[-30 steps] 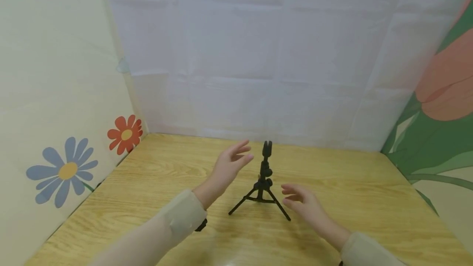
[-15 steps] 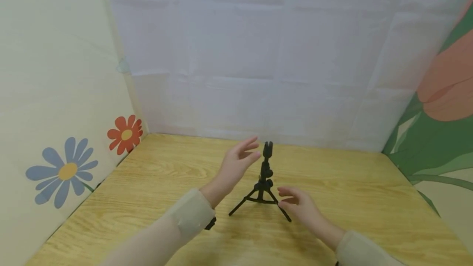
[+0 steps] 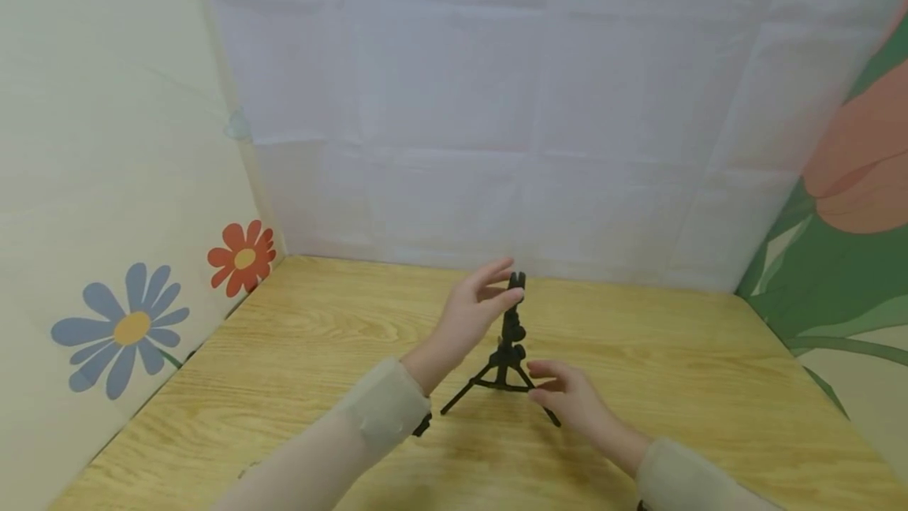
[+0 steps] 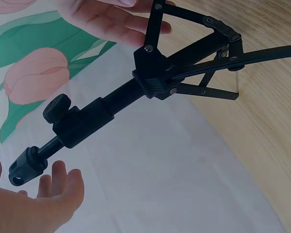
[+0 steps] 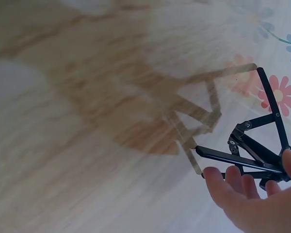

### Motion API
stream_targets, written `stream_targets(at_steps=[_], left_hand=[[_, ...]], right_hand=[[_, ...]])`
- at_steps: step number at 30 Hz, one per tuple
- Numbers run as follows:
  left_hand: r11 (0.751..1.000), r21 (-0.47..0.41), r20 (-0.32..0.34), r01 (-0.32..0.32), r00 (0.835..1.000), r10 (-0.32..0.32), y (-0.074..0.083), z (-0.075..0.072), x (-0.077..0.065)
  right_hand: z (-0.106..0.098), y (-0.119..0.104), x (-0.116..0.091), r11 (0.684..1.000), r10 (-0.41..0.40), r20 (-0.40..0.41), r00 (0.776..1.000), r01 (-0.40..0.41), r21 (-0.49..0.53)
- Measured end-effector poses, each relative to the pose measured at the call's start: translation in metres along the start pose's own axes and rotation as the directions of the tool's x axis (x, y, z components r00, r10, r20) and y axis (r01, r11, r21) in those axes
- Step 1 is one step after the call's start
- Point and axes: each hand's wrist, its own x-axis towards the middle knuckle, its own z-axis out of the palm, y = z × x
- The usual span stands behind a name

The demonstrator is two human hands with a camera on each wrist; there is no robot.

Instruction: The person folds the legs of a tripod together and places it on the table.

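A small black tripod stands upright on the table, its legs spread. My left hand reaches from the left to its top, with thumb and fingers on either side of the slotted head. In the left wrist view a gap shows between those loosely bent fingers and the head. My right hand is low beside the right leg, fingers half bent. Seen from the right wrist, that hand's fingers lie close to a tripod leg; contact cannot be told. A ridged knob sticks out below the head.
The wood-grain table ends at a creased white sheet behind. Flower-printed panels close in both sides, with a blue flower on the left and a large pink tulip on the right. The tripod's reflection shows on the shiny tabletop.
My left hand has moved right and slightly up, from beside the tripod to around its head. My right hand has shifted a little left to the leg. The tripod has stayed in place.
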Motion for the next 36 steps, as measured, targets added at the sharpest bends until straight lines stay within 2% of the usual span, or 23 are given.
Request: stream_targets(at_steps=[8, 11, 17, 23, 26, 30, 36], left_hand=[[0.999, 0.012, -0.002, 0.031, 1.000, -0.031, -0.002, 0.002, 0.004], [0.999, 0.027, -0.010, 0.032, 0.999, -0.032, -0.002, 0.004, 0.006], [0.997, 0.076, -0.018, 0.016, 1.000, -0.015, -0.002, 0.004, 0.008], [0.996, 0.093, -0.019, 0.014, 1.000, -0.013, -0.002, 0.003, 0.011], [0.996, 0.095, -0.013, -0.002, 1.000, 0.003, -0.003, 0.003, 0.012], [0.996, 0.089, -0.002, -0.011, 1.000, 0.012, -0.005, 0.001, 0.014], [0.996, 0.093, 0.008, -0.014, 1.000, 0.014, -0.006, 0.000, 0.016]], right_hand=[[-0.002, 0.008, 0.005, 0.997, -0.068, 0.067, 0.995, 0.069, -0.019], [-0.002, 0.012, 0.008, 0.997, -0.067, 0.082, 0.994, 0.069, -0.031], [-0.003, 0.007, 0.009, 0.999, -0.015, 0.108, 0.994, 0.018, -0.031], [-0.008, 0.007, 0.016, 0.996, 0.027, 0.168, 0.985, -0.013, -0.088], [-0.013, 0.010, 0.021, 0.995, 0.003, 0.227, 0.974, 0.019, -0.095], [-0.020, 0.014, 0.028, 0.998, -0.024, 0.324, 0.946, 0.039, -0.040], [-0.028, 0.017, 0.036, 0.999, 0.009, 0.428, 0.904, -0.024, 0.030]])
